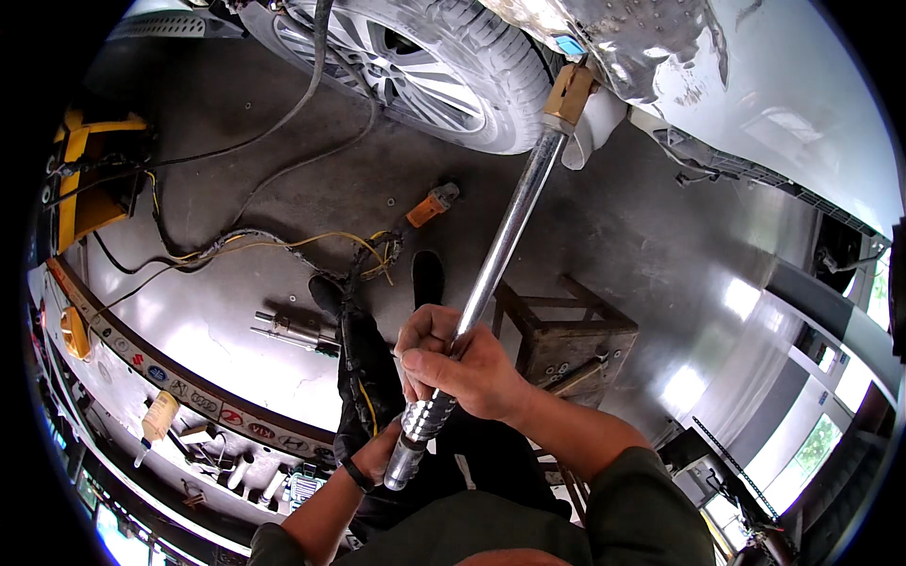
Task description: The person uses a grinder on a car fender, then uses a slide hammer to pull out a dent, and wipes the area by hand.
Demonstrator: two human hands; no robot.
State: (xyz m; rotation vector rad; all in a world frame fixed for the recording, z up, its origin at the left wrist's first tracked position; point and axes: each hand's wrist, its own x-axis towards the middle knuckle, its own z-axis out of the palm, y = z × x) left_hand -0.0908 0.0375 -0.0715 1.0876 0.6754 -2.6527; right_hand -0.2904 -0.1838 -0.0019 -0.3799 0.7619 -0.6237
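Observation:
A long chrome slide hammer (510, 222) slants from the damaged car body down toward me. At its far end a brass-coloured clamp (568, 97) meets the edge of the scuffed body panel (651, 47), beside a small blue piece (569, 45). My right hand (467, 370) is closed round the shaft, its thumb lying across the bar just above a ribbed metal collar (427, 415). Lower down, my left hand (379, 451), with a black wristband, grips the near end from beneath the collar; most of its fingers are hidden behind the metal.
A car wheel (406, 66) stands at the back. An orange angle grinder (432, 205) and taped cables (274, 236) lie on the floor by my feet. Right of me is a wooden stool (576, 344); at left, a bench (189, 406) and a yellow-black stand (80, 179).

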